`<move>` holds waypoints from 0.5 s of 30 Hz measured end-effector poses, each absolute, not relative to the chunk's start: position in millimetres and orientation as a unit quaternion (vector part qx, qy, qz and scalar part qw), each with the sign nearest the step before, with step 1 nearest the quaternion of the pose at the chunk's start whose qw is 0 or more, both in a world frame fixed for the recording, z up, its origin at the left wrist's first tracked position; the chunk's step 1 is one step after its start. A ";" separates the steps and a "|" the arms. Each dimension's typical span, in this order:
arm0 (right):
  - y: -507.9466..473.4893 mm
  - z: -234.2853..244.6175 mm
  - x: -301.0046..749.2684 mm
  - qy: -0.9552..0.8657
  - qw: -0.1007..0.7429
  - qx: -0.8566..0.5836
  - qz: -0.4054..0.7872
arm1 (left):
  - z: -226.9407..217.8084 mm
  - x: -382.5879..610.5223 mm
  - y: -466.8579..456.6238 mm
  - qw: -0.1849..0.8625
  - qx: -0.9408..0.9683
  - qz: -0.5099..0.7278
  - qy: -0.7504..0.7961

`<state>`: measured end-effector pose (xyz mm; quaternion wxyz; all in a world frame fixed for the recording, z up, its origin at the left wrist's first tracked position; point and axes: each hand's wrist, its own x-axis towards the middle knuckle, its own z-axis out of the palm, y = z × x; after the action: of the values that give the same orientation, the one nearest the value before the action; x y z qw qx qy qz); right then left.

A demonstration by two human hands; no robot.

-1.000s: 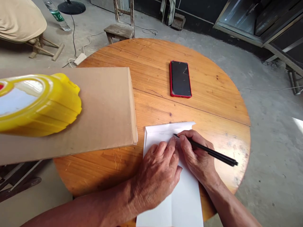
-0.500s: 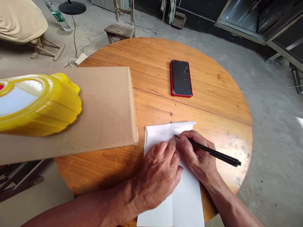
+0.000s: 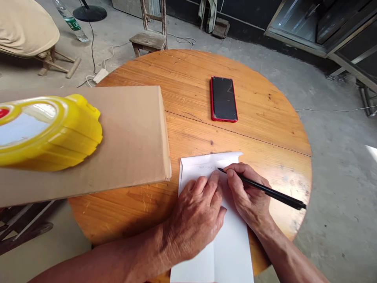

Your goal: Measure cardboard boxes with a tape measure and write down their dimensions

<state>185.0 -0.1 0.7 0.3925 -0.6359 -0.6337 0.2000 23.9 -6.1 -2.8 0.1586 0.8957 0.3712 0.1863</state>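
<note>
Near the top edge of the paper (image 3: 232, 243), the right grip (image 3: 247, 198) pinches a pen (image 3: 265, 190), tip on the paper; the left grip (image 3: 196, 222) lies flat, open, beside it.

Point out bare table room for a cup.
Free: between phone and paper, beyond the phone to the table's rim, and right of it. Crowded: cardboard box at left, left hand and right hand with pen on the paper.

At the lower centre lay white paper (image 3: 232, 243) under a black pen (image 3: 265, 189). A red-edged black phone (image 3: 224, 98) sat on the orange-brown table (image 3: 188, 78); a yellow container (image 3: 50, 131) rested on brown cardboard (image 3: 132, 137), left.
</note>
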 end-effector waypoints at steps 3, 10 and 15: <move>-0.4 0.1 185.1 -0.627 0.405 -0.638 0.188 | -3.5 24.2 -6.7 0.152 0.896 0.192 0.371; -0.3 0.8 185.0 -0.630 0.388 -0.645 0.190 | -2.4 24.5 -5.7 0.155 0.897 0.182 0.371; 0.2 0.5 184.4 -0.627 0.385 -0.650 0.191 | -2.2 25.0 -5.6 0.163 0.897 0.171 0.373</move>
<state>184.4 0.2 0.5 0.3847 -0.6503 -0.6265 0.1911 25.0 -5.6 -2.2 0.1634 0.8970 0.3733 0.1712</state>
